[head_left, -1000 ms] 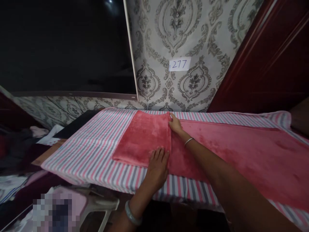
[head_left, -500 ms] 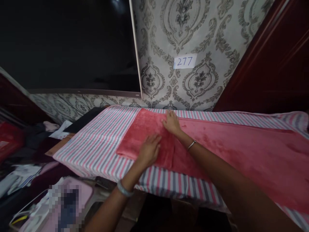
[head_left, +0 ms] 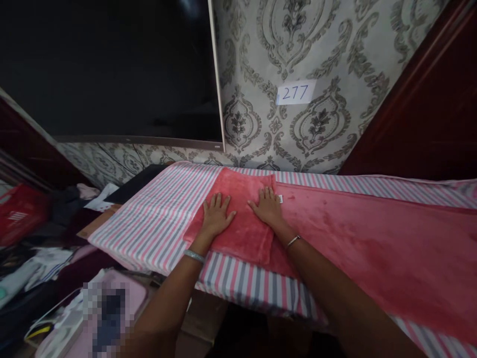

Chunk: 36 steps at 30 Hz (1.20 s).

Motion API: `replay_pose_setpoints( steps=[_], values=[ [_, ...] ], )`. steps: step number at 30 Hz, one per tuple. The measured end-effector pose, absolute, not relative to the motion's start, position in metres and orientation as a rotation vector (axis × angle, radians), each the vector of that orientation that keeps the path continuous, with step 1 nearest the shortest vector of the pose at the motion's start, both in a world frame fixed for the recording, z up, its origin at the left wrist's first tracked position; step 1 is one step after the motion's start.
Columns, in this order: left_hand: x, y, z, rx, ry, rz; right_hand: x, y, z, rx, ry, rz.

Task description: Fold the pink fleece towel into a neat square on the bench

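A coral-red plush blanket [head_left: 372,248] stretches along the right side, and its left end is folded over into a layered panel [head_left: 242,233]. My left hand [head_left: 216,216] lies flat on the left part of that panel, fingers spread. Flat near the panel's right edge rests my right hand [head_left: 269,208], its fingers also apart. Just beyond its fingertips a small white tag [head_left: 280,199] shows at the fold's edge. Under the blanket is a pink, grey and white striped cloth [head_left: 149,214] covering the table.
A large dark television [head_left: 112,69] stands behind the table on the left. Patterned wallpaper carries a paper marked 277 [head_left: 296,93]. Dark red wood panels rise at the right. Piled clothes [head_left: 48,263] and a red bag [head_left: 22,214] lie at the left, with a pink case [head_left: 130,288] nearer.
My left hand has moved up and left across the folded panel and now lies flat. My right hand has slid slightly nearer to me. The white tag has come into sight.
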<state>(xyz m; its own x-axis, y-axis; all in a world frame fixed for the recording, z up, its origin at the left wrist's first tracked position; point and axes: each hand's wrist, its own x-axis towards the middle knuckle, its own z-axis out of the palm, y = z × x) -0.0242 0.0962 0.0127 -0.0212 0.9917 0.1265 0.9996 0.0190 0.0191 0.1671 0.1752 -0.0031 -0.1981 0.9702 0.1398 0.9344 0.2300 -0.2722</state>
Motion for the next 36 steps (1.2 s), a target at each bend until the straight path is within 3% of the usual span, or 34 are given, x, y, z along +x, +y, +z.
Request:
replay_pose_setpoints(
  steps=[6,13,24,36],
  values=[
    [-0.039,0.11,0.04,-2.302,-2.211,-0.105,0.166,0.18,0.019,-1.761,-2.252,0.207],
    [-0.034,0.185,0.077,-2.333,-2.087,-0.228,0.155,0.224,0.044,-1.643,-2.267,0.055],
    [-0.042,0.24,0.017,-2.296,-2.232,-0.173,0.177,0.232,-0.013,-1.813,-2.162,0.119],
    [-0.039,0.239,0.027,-2.394,-2.29,-0.167,0.179,0.235,-0.013,-1.792,-2.133,0.131]
  ],
)
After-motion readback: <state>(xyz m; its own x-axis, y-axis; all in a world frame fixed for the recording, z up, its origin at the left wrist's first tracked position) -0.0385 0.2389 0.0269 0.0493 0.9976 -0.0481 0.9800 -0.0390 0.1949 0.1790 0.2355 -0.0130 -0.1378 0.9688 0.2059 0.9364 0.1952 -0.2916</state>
